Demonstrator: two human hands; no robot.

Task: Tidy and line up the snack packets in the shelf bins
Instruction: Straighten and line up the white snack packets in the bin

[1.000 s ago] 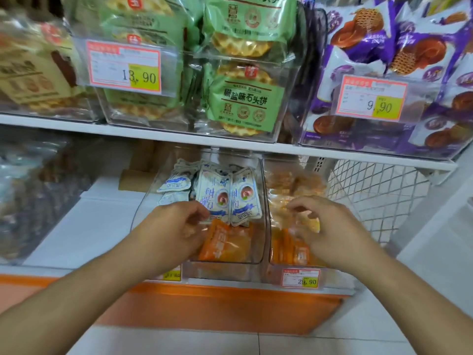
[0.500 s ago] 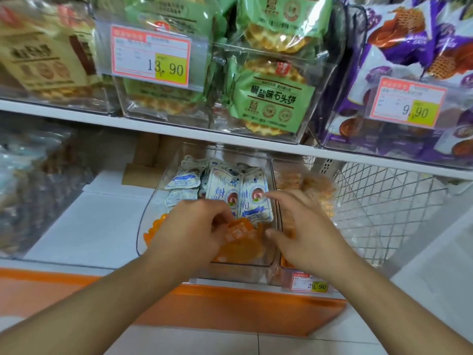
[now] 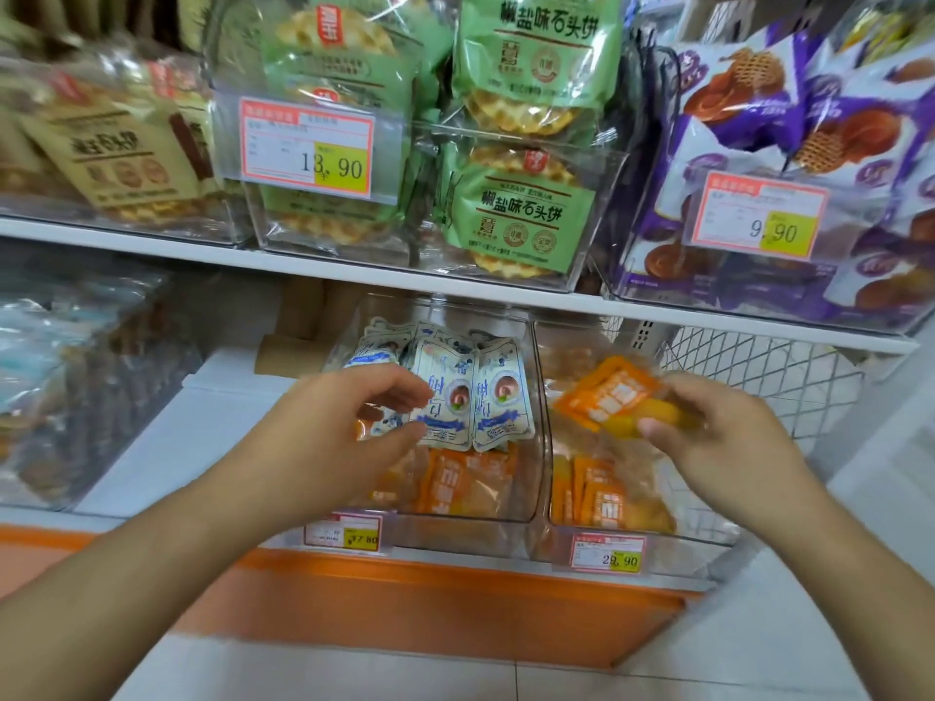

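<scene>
Right hand [image 3: 728, 437]: pinches an orange snack packet [image 3: 614, 397] above the right bin [image 3: 566, 523], at 3 o'clock of the left bin [image 3: 526, 508].
Left hand [image 3: 354, 417]: fingers part-curled at the blue-white packets [image 3: 475, 397]; contact appears likely, grip unclear.
Handling: judged light, soft, slippery film; grip at the sealed edge.
Orientation: long axis tilted, upper end toward 1 o'clock.

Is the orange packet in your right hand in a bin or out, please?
Out: the right hand pinches the orange packet above the right-hand bin.
</scene>
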